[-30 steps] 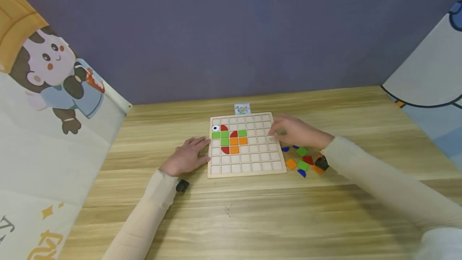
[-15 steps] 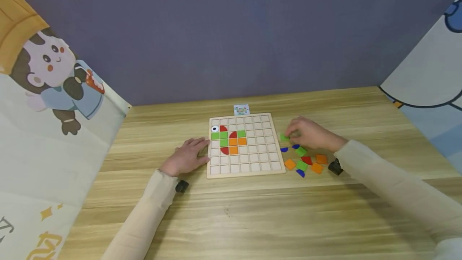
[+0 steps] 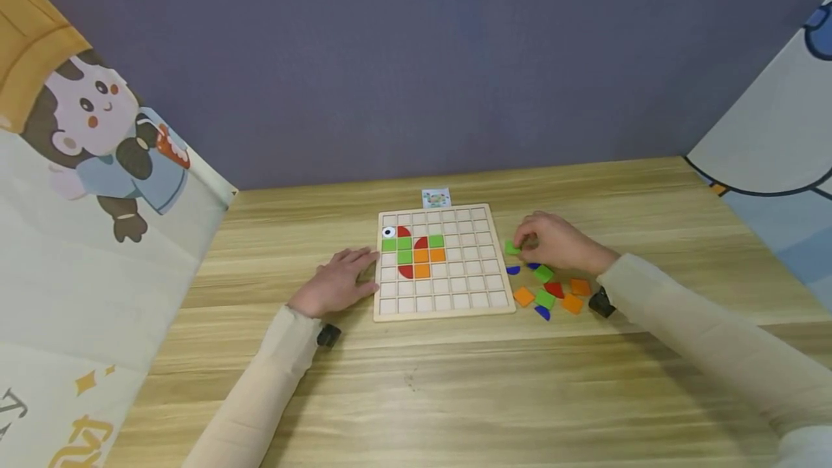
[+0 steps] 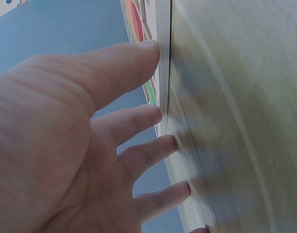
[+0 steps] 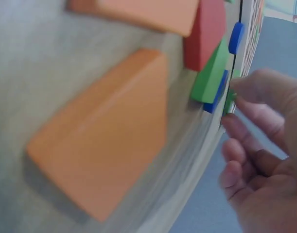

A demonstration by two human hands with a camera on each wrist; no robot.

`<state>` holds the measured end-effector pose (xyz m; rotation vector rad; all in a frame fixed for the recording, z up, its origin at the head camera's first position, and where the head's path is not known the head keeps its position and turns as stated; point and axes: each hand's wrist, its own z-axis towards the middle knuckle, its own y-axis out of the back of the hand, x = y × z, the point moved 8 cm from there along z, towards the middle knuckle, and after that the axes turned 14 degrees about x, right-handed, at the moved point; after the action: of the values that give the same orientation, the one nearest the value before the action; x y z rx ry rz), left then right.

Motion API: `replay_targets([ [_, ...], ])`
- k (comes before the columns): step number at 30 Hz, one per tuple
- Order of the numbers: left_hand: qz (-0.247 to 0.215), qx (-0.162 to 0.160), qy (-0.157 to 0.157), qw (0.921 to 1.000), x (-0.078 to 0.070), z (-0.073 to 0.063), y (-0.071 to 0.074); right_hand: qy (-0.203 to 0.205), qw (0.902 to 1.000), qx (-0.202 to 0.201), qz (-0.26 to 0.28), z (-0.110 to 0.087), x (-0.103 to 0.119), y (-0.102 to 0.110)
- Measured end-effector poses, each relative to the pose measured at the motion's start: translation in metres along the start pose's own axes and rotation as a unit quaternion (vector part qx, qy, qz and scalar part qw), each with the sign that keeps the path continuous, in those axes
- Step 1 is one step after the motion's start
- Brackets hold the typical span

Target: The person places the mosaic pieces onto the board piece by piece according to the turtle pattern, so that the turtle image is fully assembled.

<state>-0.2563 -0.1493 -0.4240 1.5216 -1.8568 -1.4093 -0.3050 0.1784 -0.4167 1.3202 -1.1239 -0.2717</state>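
A wooden grid board (image 3: 468,284) lies on the table. Its upper left cells hold green and orange squares, red quarter-circle tiles and a round eye tile (image 3: 388,232). Against the board's left edge rests my left hand (image 3: 334,284), fingers spread; in the left wrist view its thumb and index fingertips touch the rim. To the right of the board, my right hand (image 3: 552,240) pinches a green square tile (image 3: 511,247) at table level between thumb and index finger. The right wrist view shows that green tile (image 5: 229,101) partly covered by the fingertips, with the other fingers curled.
Loose tiles lie near the right hand: orange squares (image 3: 573,303), green squares (image 3: 544,299), a red tile (image 3: 554,289) and blue half-round ones (image 3: 542,313). A small picture card (image 3: 436,198) lies behind the board. A dark wall panel (image 3: 455,78) closes off the back.
My right hand has moved right, from the board's right edge to the green square beside it, and holds there over the last half second. The left hand and the board stay put.
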Motion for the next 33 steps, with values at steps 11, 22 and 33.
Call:
replay_targets([
  [11, 0.0, 0.0, 0.003, 1.0, 0.0, -0.001, 0.0, 0.093, 0.9956, -0.012, -0.005, 0.013, 0.048, -0.003],
  [22, 0.01, -0.003, 0.0, 0.9999, 0.0, -0.001, 0.0, 0.135, 0.9885, 0.058, -0.037, 0.054, 0.103, -0.035],
  [33, 0.011, -0.004, 0.004, 0.9999, 0.001, 0.002, -0.001, 0.115, 0.9904, 0.075, -0.018, 0.073, 0.111, -0.044],
])
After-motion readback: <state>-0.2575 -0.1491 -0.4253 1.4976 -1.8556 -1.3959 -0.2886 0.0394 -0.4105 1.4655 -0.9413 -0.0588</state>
